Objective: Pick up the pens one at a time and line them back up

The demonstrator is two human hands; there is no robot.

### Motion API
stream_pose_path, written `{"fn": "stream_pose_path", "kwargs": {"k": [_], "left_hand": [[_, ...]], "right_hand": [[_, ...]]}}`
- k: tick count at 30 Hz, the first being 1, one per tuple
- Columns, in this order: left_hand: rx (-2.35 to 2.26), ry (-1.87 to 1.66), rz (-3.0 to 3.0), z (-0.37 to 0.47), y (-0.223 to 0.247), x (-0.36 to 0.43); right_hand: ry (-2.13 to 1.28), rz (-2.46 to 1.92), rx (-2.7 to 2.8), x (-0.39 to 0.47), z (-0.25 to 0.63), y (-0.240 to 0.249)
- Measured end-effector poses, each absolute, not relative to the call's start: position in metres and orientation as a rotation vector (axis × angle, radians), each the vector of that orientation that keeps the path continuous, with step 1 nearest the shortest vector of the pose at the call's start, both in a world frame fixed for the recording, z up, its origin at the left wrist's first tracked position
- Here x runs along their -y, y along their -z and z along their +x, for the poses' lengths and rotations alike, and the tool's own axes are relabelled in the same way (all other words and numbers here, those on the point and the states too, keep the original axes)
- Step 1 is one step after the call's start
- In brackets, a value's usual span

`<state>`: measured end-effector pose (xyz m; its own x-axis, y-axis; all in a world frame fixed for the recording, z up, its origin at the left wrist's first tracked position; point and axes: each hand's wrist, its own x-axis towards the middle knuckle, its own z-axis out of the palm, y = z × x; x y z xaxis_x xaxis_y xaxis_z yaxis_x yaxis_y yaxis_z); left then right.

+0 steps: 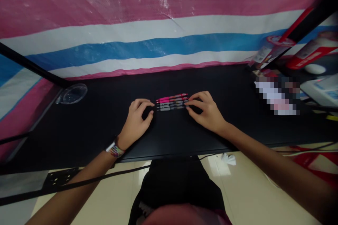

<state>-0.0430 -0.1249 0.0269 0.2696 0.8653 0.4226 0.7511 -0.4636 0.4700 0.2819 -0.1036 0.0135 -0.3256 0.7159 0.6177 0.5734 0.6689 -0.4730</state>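
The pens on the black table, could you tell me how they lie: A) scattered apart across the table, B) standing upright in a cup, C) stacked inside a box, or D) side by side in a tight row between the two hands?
D: the pens lie flat and parallel on the black table, with the left hand at one end and the right hand at the other.

Both bare forearms reach forward from the near edge. The left hand (137, 119), with a beaded band at its wrist, rests palm-down, fingers curled. The right hand (207, 112) mirrors it, fingertips pointing left.
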Motion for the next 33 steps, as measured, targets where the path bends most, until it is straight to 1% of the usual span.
{"fn": "stream_pose_path", "kwargs": {"k": [11, 15, 21, 28, 31, 33], "left_hand": [[-1.382, -0.868, 2.515, -0.038, -0.031, 0.125], [-1.354, -0.853, 2.528, -0.038, -0.033, 0.127], [-1.381, -0.802, 2.484, -0.036, -0.033, 0.126], [-1.406, -0.793, 2.447, -0.036, -0.034, 0.125], [-1.4, -0.792, 2.453, -0.034, -0.037, 0.127], [-1.369, -0.819, 2.44, -0.031, -0.041, 0.127]], "right_hand": [[-0.325, -0.93, 2.118, 0.101, 0.285, -0.01], [-0.319, -0.923, 2.133, 0.101, 0.285, -0.008], [-0.289, -0.933, 2.174, 0.1, 0.285, -0.007], [-0.329, -0.93, 2.178, 0.101, 0.284, -0.01], [-0.409, -0.91, 2.107, 0.1, 0.284, -0.015], [-0.522, -0.922, 2.005, 0.098, 0.285, -0.02]]}}
